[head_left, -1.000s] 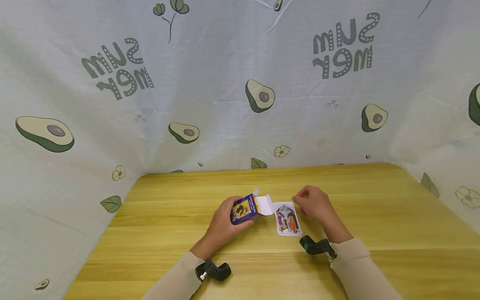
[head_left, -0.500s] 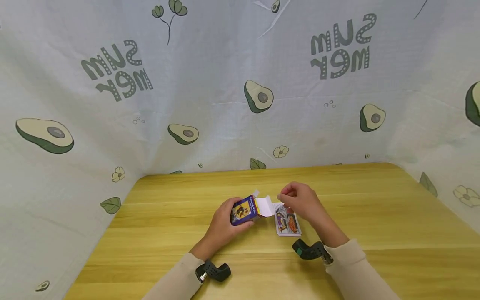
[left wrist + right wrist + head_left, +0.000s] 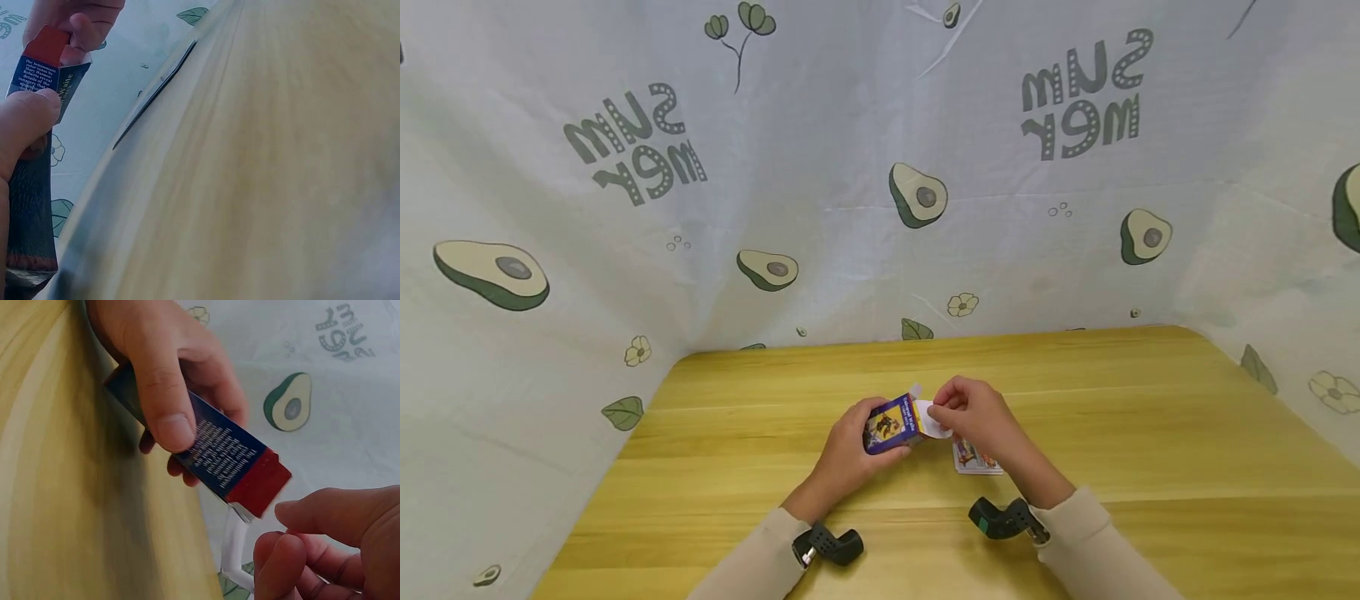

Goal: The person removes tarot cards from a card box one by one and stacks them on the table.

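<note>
My left hand (image 3: pixel 846 450) grips a dark blue tarot card box (image 3: pixel 889 425), its open end facing right. From the right wrist view, the thumb lies along the printed narrow side, and a red side flap (image 3: pixel 262 484) sticks out of the end. A white lid flap (image 3: pixel 928 427) folds out from the same end. At this lid flap are the bent fingertips of my right hand (image 3: pixel 981 417), thumb close to forefinger; I cannot tell whether they pinch it. Partly hidden under the right hand, a stack of illustrated cards (image 3: pixel 977 462) lies face up on the table.
The wooden table (image 3: pixel 775 383) carries the card stack. Behind and at the sides hangs a pale cloth (image 3: pixel 850 275) printed with avocados. Each wrist wears a black camera mount (image 3: pixel 827 546).
My right hand has moved left from beside the cards, over them, to the box's lid flap, which now looks more bent. The left hand and box have hardly moved.
</note>
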The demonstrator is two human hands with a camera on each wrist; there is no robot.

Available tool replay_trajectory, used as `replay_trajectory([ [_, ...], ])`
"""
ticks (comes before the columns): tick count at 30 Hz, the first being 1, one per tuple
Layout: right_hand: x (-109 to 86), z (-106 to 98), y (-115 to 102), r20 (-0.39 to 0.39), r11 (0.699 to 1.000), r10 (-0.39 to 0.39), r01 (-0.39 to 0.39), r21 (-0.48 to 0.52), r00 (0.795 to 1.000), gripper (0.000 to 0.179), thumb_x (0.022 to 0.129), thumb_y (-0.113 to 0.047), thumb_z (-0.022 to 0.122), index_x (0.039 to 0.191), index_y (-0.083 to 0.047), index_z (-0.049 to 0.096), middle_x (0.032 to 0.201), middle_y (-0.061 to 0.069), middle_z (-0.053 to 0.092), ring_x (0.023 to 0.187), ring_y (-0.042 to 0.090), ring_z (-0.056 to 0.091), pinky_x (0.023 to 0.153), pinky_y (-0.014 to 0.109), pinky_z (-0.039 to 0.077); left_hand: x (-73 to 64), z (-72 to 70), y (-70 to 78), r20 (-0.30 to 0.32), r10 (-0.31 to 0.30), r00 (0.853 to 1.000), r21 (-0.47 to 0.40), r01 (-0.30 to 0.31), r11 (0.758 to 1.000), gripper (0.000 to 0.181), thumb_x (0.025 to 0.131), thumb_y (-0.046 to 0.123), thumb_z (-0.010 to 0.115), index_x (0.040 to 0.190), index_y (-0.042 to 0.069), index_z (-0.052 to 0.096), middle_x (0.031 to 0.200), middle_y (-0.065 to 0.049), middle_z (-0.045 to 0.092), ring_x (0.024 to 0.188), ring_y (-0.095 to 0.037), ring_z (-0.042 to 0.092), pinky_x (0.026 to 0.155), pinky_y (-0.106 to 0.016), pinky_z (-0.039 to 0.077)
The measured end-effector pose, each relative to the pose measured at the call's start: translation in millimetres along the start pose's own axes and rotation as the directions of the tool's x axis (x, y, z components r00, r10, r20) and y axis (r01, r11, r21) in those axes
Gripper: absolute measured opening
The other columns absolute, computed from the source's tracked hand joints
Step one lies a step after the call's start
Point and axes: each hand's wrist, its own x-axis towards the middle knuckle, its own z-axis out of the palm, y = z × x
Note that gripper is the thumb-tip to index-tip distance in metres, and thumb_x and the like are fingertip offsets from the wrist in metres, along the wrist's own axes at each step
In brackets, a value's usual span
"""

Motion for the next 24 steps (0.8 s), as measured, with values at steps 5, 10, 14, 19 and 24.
replay_trajectory([
  [5, -1.3, 6.9, 1.9, 0.023, 1.000, -0.004, 0.004, -0.005, 1.000, 0.015, 0.086, -0.014, 0.072, 0.089, -0.004, 0.061, 0.072, 0.005, 0.060, 0.057, 0.025, 0.057, 0.054, 0.036, 0.052, 0.4, -0.4, 1.1, -0.007, 0.012, 1.000, -0.012, -0.012, 1.000, 0.068, 0.078, 0.045, 0.078, 0.131, 0.013, 0.050, 0.122, -0.001, 0.059, 0.102, -0.012, 0.055, 0.086, -0.032, 0.048],
  [10, -1.8, 12.8, 3.9, 0.028, 1.000, 0.017, -0.017, -0.022, 0.999, 0.018, 0.085, -0.017, 0.073, 0.087, -0.006, 0.060, 0.067, 0.004, 0.058, 0.053, 0.026, 0.055, 0.045, 0.028, 0.043, -0.5, -1.1, 1.5, 0.000, 0.007, 1.000, -0.025, -0.007, 1.000, 0.068, 0.078, 0.045, 0.078, 0.132, 0.013, 0.050, 0.124, 0.000, 0.058, 0.104, -0.012, 0.055, 0.088, -0.032, 0.048],
  [14, -1.0, 16.3, 6.2, 0.024, 0.999, 0.037, -0.036, -0.037, 0.999, 0.018, 0.085, -0.017, 0.074, 0.086, -0.006, 0.060, 0.067, 0.003, 0.057, 0.052, 0.022, 0.054, 0.044, 0.026, 0.040, -1.2, -1.5, 1.5, 0.006, 0.007, 1.000, -0.031, -0.006, 0.999, 0.068, 0.078, 0.043, 0.078, 0.132, 0.013, 0.050, 0.125, 0.000, 0.057, 0.105, -0.012, 0.055, 0.088, -0.033, 0.048],
  [19, -0.1, 18.3, 9.1, 0.029, 0.998, 0.042, -0.041, -0.044, 0.999, 0.018, 0.083, -0.015, 0.074, 0.087, -0.005, 0.059, 0.067, 0.003, 0.057, 0.051, 0.019, 0.052, 0.046, 0.027, 0.042, -1.3, -1.9, 2.2, 0.008, 0.009, 1.000, -0.025, -0.008, 1.000, 0.068, 0.078, 0.043, 0.079, 0.132, 0.013, 0.050, 0.125, 0.000, 0.057, 0.104, -0.012, 0.054, 0.089, -0.033, 0.048],
  [24, 0.1, 17.3, 10.6, 0.029, 0.998, 0.052, -0.050, -0.043, 0.998, 0.018, 0.083, -0.015, 0.074, 0.087, -0.005, 0.060, 0.067, 0.003, 0.058, 0.051, 0.020, 0.053, 0.048, 0.028, 0.043, -0.8, -2.5, 3.6, 0.008, 0.015, 1.000, -0.013, -0.014, 1.000, 0.070, 0.078, 0.044, 0.079, 0.132, 0.011, 0.050, 0.126, -0.001, 0.057, 0.105, -0.013, 0.054, 0.090, -0.034, 0.048],
])
